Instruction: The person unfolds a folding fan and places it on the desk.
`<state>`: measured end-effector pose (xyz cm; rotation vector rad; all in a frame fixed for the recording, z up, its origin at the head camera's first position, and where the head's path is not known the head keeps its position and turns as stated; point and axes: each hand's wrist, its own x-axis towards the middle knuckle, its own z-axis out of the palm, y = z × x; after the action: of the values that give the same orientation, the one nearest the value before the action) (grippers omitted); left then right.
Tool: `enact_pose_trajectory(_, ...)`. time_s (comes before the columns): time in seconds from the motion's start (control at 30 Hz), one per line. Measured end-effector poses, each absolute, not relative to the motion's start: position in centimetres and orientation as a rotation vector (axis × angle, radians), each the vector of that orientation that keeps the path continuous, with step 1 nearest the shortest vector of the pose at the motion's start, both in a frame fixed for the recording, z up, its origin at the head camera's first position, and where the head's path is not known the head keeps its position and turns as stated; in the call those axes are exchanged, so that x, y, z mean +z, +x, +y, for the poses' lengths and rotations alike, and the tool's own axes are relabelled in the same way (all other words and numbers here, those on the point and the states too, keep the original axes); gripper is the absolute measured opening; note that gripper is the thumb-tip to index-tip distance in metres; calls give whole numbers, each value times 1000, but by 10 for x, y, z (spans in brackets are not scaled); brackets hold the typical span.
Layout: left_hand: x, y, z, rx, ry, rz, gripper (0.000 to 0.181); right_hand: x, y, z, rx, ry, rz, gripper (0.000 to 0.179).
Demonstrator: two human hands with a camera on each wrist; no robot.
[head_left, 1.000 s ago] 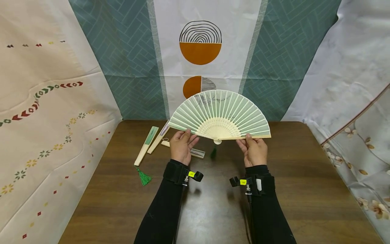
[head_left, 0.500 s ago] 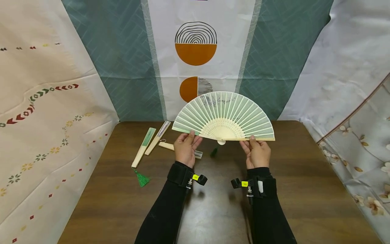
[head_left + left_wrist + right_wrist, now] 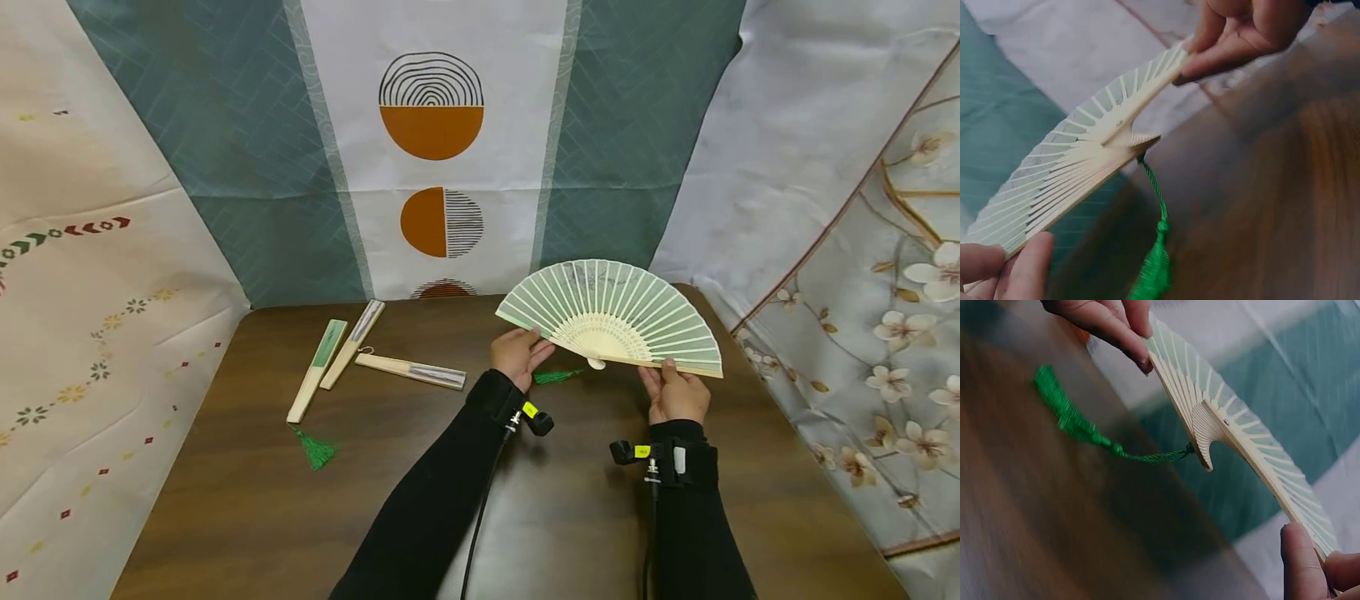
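Note:
Spread wide, a pale green folding fan (image 3: 607, 312) with cream ribs is held up over the right side of the table. My left hand (image 3: 519, 358) pinches its left end rib between thumb and fingers. At the other end, my right hand (image 3: 677, 396) pinches the right guard stick. A green tassel (image 3: 1069, 412) hangs by a cord from the pivot end, swung to the left in the head view. In the left wrist view the fan's ribs (image 3: 1072, 181) look slightly bowed between the two hands.
Several closed fans lie at the table's back left: one with a green top (image 3: 317, 371) and tassel (image 3: 315, 450), one slanted beside it (image 3: 352, 344), one lying crosswise (image 3: 410, 370). Patterned cloths hang behind and at both sides of the brown table (image 3: 375, 500).
Both hands have carried the open fan to the right and a little lower. The tassel now trails left, and the crosswise closed fan is uncovered. The head view has turned right.

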<state>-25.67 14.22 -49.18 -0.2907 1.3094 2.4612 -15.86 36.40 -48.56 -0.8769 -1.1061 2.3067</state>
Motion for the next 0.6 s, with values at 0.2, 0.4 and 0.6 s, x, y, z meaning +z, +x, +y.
enact_pose_trajectory(0.2,-504,-259,184,2289,-303,1288,41,-498,-143,405,2273,-1063,-1010,59)
enact_pose_trajectory(0.4,-506,-266,208,2213,-378,1318,54,-506,-136,426,2303,-1145,-919,70)
enact_pose_trajectory(0.6,-502,-268,221,2162,-377,1352,50,-510,-135,438,2308,-1195,-887,68)
